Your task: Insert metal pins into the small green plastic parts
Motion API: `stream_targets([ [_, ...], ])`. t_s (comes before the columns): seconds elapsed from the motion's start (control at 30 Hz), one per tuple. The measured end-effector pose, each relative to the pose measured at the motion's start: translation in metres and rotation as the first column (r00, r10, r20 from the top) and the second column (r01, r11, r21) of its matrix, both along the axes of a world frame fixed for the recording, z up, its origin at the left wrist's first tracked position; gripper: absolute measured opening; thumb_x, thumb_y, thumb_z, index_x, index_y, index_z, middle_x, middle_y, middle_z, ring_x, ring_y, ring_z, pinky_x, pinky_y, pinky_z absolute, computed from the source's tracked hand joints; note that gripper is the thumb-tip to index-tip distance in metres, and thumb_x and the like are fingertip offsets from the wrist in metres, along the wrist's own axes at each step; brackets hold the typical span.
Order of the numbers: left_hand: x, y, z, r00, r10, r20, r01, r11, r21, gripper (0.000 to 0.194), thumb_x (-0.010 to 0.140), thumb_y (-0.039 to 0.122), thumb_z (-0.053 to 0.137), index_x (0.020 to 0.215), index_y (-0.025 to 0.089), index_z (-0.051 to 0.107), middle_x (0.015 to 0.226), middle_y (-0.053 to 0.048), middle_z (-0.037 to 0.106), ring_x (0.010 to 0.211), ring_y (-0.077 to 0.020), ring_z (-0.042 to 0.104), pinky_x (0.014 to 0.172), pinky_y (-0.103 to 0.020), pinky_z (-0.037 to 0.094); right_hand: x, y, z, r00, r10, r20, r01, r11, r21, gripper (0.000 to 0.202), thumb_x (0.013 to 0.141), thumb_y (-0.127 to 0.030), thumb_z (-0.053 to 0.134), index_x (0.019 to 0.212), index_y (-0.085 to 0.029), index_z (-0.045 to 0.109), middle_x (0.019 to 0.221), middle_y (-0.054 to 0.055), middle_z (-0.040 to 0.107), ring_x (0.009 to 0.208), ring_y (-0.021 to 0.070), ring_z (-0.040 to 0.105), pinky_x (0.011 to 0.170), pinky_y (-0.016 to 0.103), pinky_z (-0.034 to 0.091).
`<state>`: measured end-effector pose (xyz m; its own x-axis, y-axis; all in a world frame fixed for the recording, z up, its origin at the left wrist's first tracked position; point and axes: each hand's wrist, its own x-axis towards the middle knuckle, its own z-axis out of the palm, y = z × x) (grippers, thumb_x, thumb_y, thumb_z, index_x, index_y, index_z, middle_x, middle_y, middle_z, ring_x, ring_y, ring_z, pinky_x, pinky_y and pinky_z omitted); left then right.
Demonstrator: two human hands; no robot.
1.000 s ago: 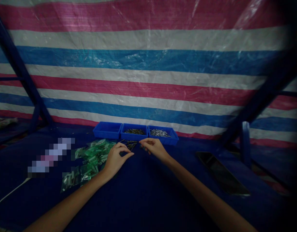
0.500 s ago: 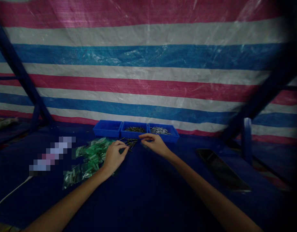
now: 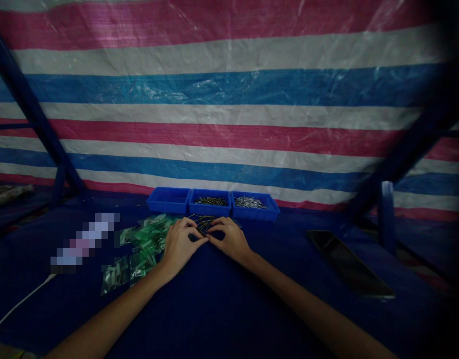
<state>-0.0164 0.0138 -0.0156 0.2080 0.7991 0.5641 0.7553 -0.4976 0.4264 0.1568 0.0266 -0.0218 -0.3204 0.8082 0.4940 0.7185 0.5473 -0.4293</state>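
Note:
My left hand (image 3: 181, 245) and my right hand (image 3: 231, 241) come together at the middle of the dark blue table (image 3: 222, 309). Thumb and fingers of each are curled into a pinch, with the two thumb tips almost touching. Anything between the fingertips is too small and dark to make out. Just beyond the fingers lies a loose pile of thin dark screws (image 3: 202, 220), partly covered by the hands. Beside my left hand are heaped small clear and green plastic bags (image 3: 149, 239), some with pieces inside.
Three blue bins stand in a row behind the hands: a left bin (image 3: 168, 200), a middle bin with brassy screws (image 3: 211, 201) and a right bin with silvery screws (image 3: 249, 202). A dark phone (image 3: 349, 263) lies right. A white cable (image 3: 23, 301) runs left.
My right hand has come down and left from near the bins to meet my left hand. My left hand has shifted slightly right, its fingers now by the screw pile's near edge.

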Motion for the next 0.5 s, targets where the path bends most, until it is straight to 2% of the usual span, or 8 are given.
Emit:
stream_targets([
  [0.17,0.001,0.0021,-0.004,0.999,-0.045,-0.004,0.045,0.999,-0.023,0.014,0.062,0.037,0.07,0.06,0.023,0.068,0.086,-0.002,0.058,0.08,-0.0193,0.055,0.073,-0.035,0.041,-0.0019,0.0007,0.0005,1.0,-0.014,-0.016,0.013,1.0,-0.019,0.007,0.071,-0.027,0.064,0.073,-0.024,0.069,0.091,0.004,0.061,0.086,0.0186,0.054,0.076,0.034,0.043],
  [0.37,0.0041,0.004,-0.0063,0.979,-0.202,-0.033,0.198,0.975,-0.097,0.005,0.071,0.028,0.065,0.07,0.025,0.068,0.089,-0.002,0.06,0.087,-0.0191,0.054,0.078,-0.035,0.04,-0.0023,0.0019,-0.0022,1.0,-0.008,-0.017,0.007,0.999,-0.039,0.008,0.071,-0.029,0.063,0.073,-0.024,0.07,0.091,0.004,0.061,0.087,0.019,0.054,0.076,0.034,0.043],
  [0.5,0.0054,0.002,-0.0049,0.974,-0.215,-0.077,0.206,0.972,-0.113,0.008,0.075,0.026,0.06,0.075,0.026,0.069,0.093,-0.002,0.061,0.089,-0.02,0.054,0.078,-0.037,0.04,-0.0023,0.0023,-0.0047,0.999,-0.012,-0.049,0.01,0.999,-0.036,0.006,0.071,-0.025,0.063,0.071,-0.023,0.069,0.091,0.004,0.06,0.087,0.0185,0.054,0.077,0.033,0.042],
])
